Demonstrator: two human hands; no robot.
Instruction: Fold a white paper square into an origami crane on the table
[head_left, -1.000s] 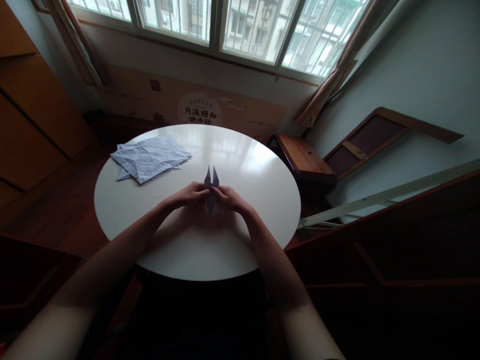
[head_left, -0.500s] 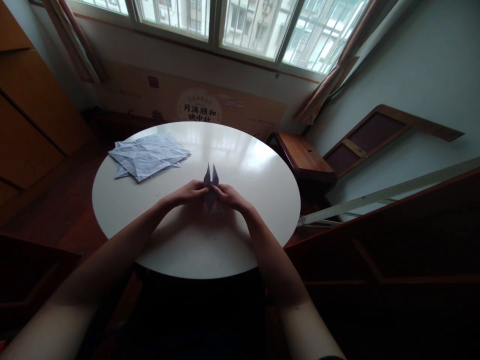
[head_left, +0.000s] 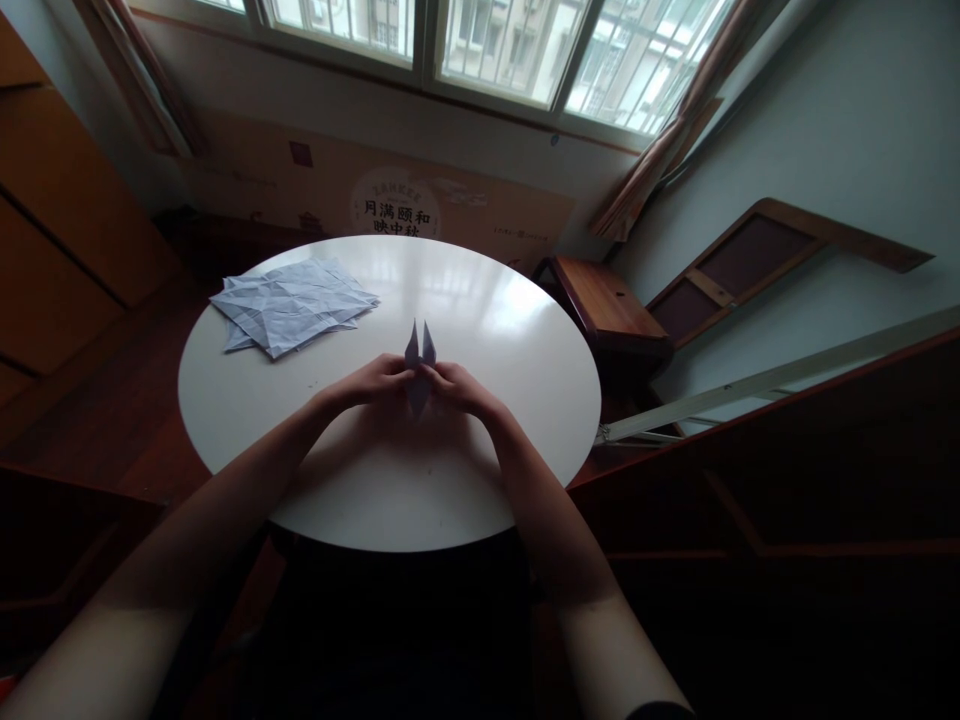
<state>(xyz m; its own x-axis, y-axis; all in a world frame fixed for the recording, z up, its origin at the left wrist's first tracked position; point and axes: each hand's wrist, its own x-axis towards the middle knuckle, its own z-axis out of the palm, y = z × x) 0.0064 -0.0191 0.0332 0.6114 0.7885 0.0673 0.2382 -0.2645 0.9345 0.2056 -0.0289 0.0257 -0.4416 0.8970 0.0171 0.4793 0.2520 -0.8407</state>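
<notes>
A small folded paper piece point(head_left: 418, 398) is held between my two hands over the middle of the white round table point(head_left: 375, 510). Two narrow points of it stick up side by side, and a single point hangs down towards me. My left hand point(head_left: 382, 378) pinches its left side, thumb on the near face. On the other side, my right hand point(head_left: 459, 386) grips it the same way, also with the thumb in front. The fingers behind the paper are mostly hidden. To the left lies a pile of creased paper sheets point(head_left: 292, 305), apart from both hands.
Beyond the table's right edge stands a wooden stool or small table point(head_left: 607, 300). A wooden framed panel point(head_left: 750, 255) leans by the right wall. Behind the table are a printed banner point(head_left: 480, 215) and a barred window point(head_left: 495, 50). Orange cabinets point(head_left: 67, 200) stand at left.
The whole view has shifted slightly, so the table and hands sit a little higher in it. Both hands keep the same hold on the folded paper.
</notes>
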